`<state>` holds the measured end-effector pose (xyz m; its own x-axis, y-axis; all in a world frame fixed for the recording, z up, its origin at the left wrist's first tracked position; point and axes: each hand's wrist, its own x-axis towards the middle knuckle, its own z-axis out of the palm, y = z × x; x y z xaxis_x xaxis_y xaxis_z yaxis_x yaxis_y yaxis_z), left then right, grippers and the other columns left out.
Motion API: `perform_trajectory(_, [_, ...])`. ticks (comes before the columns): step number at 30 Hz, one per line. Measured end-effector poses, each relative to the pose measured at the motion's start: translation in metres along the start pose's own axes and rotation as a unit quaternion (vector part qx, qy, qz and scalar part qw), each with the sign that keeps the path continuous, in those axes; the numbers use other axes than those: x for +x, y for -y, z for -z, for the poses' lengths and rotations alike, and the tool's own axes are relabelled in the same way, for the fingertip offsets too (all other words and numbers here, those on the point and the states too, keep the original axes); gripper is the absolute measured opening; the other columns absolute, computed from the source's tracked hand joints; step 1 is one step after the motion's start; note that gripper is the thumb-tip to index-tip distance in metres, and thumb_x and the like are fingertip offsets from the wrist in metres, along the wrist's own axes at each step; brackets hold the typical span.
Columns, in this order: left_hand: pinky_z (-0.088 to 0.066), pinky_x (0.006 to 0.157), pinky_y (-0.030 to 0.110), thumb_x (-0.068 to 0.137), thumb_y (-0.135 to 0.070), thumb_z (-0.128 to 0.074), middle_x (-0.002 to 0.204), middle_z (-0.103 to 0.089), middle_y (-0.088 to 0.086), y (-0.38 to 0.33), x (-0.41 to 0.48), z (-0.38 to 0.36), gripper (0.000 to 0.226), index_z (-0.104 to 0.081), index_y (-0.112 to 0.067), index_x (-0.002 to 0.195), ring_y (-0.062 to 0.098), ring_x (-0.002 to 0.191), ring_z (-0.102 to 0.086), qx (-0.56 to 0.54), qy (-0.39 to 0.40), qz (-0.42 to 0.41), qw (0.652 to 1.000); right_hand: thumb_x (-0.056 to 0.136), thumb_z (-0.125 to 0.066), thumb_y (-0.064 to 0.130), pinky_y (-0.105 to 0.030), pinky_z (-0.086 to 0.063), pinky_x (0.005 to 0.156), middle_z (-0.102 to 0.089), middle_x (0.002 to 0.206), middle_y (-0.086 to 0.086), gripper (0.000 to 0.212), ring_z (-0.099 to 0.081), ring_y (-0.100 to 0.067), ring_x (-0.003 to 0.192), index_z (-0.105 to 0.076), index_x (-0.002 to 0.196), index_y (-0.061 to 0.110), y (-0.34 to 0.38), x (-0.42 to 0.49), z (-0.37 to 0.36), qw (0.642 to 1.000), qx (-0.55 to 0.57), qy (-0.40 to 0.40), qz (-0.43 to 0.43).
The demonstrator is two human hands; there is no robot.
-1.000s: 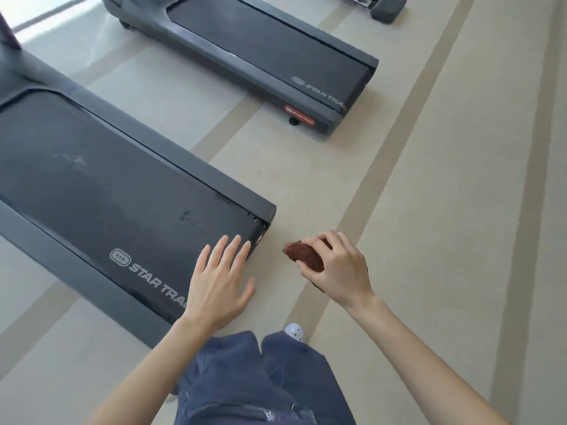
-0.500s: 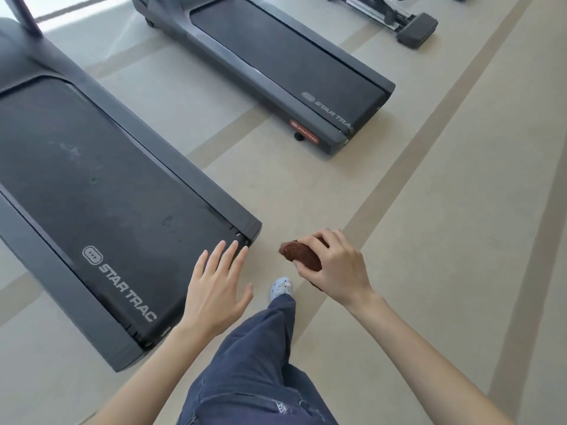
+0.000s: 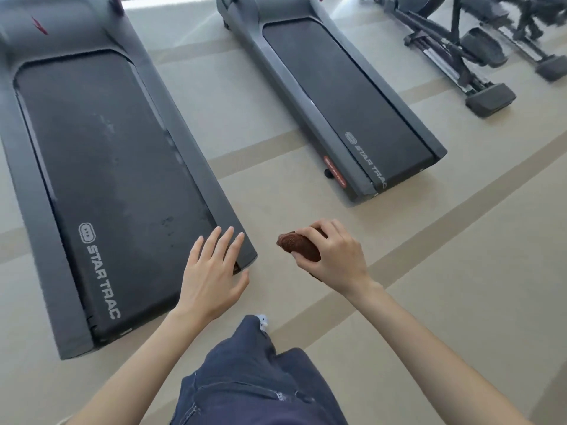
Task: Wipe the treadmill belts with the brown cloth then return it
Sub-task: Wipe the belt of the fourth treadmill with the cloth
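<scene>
A: Change?
B: Near treadmill (image 3: 122, 179) now seen lengthwise; hands unchanged.
A: Stock, placed from that treadmill?
B: Left hand (image 3: 211, 271), fingers spread, over its rear corner. Right hand (image 3: 334, 256) grasps brown cloth (image 3: 299, 243), just right. Open floor (image 3: 276, 124) beyond; second treadmill (image 3: 346, 96) farther right.

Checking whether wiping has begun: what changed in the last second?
A leg stepped forward and the view lifted, so the far treadmill and the machines beyond it show. Nothing taken or let go. Unchanged: the right hand grips the cloth above the floor, the left hand open over the near treadmill's corner.
</scene>
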<state>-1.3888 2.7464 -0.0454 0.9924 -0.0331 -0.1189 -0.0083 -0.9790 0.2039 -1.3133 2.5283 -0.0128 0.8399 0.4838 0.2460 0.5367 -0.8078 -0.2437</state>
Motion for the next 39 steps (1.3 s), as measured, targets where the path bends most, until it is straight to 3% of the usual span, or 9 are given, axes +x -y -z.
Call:
perform_trajectory(3, [-0.027,0.112,0.049,0.083,-0.042,-0.043,0.144,-0.044,0.011,-0.005,0.011,-0.002,0.064,-0.044,-0.01,0.139,0.031,0.136,-0.034,0.002,0.001,0.039,0.999,0.073,-0.073,0.035,-0.029,-0.05,0.056,-0.063,0.088,0.0,0.027,-0.059,-0.023,0.078,-0.07,0.096,0.02,-0.02,0.026,-0.007,0.998,0.022,0.018,0.048])
perform_trajectory(11, [-0.031,0.108,0.051,0.083,-0.042,-0.041,0.139,-0.048,0.014,-0.03,0.045,-0.013,0.062,-0.049,-0.008,0.135,0.033,0.132,-0.04,-0.003,-0.019,0.174,0.985,0.073,-0.074,0.032,-0.032,-0.051,0.058,-0.063,0.086,-0.002,0.026,-0.058,-0.024,0.074,-0.071,0.095,0.018,-0.066,0.102,-0.032,0.979,0.077,0.048,0.181])
perform_trajectory(15, [-0.029,0.109,0.05,0.085,-0.038,-0.055,0.141,-0.046,0.013,-0.068,0.085,-0.024,0.06,-0.046,-0.008,0.137,0.032,0.134,-0.037,-0.023,-0.037,0.242,0.969,0.073,-0.074,0.031,-0.034,-0.051,0.059,-0.063,0.086,-0.004,0.026,-0.057,-0.026,0.073,-0.071,0.095,0.016,-0.103,0.146,-0.036,0.956,0.094,0.07,0.268])
perform_trajectory(22, [-0.028,0.11,0.049,0.084,-0.043,-0.034,0.143,-0.044,0.013,-0.132,0.135,-0.027,0.065,-0.044,-0.009,0.138,0.031,0.135,-0.036,-0.059,-0.068,0.403,0.911,0.075,-0.072,0.034,-0.027,-0.045,0.061,-0.062,0.09,0.0,0.027,-0.057,-0.023,0.078,-0.069,0.099,0.021,-0.162,0.218,-0.026,0.907,0.115,0.126,0.384])
perform_trajectory(25, [-0.028,0.11,0.05,0.084,-0.043,-0.036,0.143,-0.043,0.013,-0.148,0.143,-0.028,0.064,-0.043,-0.009,0.139,0.031,0.136,-0.034,-0.063,-0.082,0.463,0.88,0.075,-0.073,0.032,-0.027,-0.045,0.059,-0.062,0.089,0.0,0.026,-0.057,-0.023,0.076,-0.07,0.098,0.02,-0.167,0.242,-0.03,0.881,0.121,0.138,0.435])
perform_trajectory(29, [-0.03,0.108,0.05,0.085,-0.044,-0.032,0.142,-0.045,0.013,-0.16,0.144,-0.028,0.065,-0.044,-0.008,0.138,0.032,0.134,-0.036,-0.061,-0.088,0.536,0.838,0.074,-0.075,0.03,-0.024,-0.041,0.06,-0.062,0.088,0.001,0.026,-0.056,-0.023,0.077,-0.07,0.098,0.021,-0.157,0.268,-0.043,0.85,0.143,0.157,0.482])
perform_trajectory(34, [-0.03,0.107,0.052,0.084,-0.046,-0.027,0.142,-0.044,0.014,-0.154,0.146,-0.033,0.069,-0.044,-0.008,0.138,0.033,0.135,-0.035,-0.076,-0.095,0.595,0.795,0.075,-0.074,0.03,-0.027,-0.046,0.059,-0.061,0.087,-0.001,0.024,-0.056,-0.024,0.075,-0.07,0.097,0.02,-0.125,0.302,-0.064,0.801,0.17,0.161,0.551])
perform_trajectory(39, [-0.03,0.108,0.052,0.084,-0.042,-0.039,0.144,-0.042,0.015,-0.122,0.162,-0.031,0.064,-0.043,-0.007,0.138,0.033,0.136,-0.033,-0.09,-0.105,0.638,0.757,0.077,-0.071,0.031,-0.028,-0.046,0.057,-0.06,0.088,0.0,0.023,-0.055,-0.023,0.076,-0.069,0.097,0.021,-0.088,0.342,-0.079,0.758,0.167,0.174,0.606])
